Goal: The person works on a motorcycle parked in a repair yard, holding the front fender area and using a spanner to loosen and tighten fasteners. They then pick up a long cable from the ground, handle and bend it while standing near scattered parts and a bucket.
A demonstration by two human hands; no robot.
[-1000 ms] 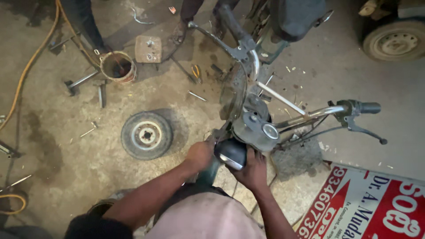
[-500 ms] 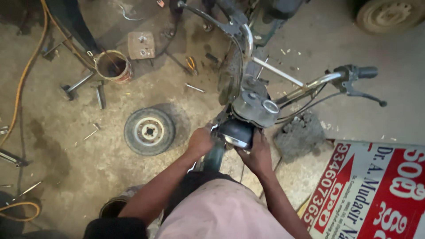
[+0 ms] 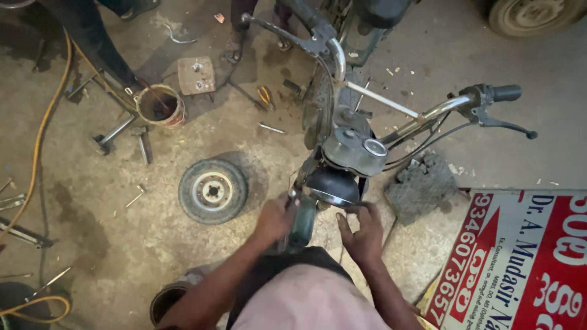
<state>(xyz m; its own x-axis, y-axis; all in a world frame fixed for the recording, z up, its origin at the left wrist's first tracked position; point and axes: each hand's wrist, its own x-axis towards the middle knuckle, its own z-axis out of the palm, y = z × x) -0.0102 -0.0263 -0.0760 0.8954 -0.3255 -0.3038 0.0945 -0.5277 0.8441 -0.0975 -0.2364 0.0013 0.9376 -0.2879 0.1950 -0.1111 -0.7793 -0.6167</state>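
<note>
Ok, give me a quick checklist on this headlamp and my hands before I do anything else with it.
1. Left hand on the fork beside the headlamp: ok, it is closed around the dark tube there.
2. Right hand at the lamp: ok, fingers reach up to its lower chrome rim.
3. Lamp firmly seated: cannot tell, the mounts are hidden.
4. Handlebar free of obstruction: ok, nothing rests on it.
5. Floor near the feet: not ok, a loose wheel, pliers and scattered tools lie about.
6. Other person's feet near the front: not ok, they stand close to the bike.
</note>
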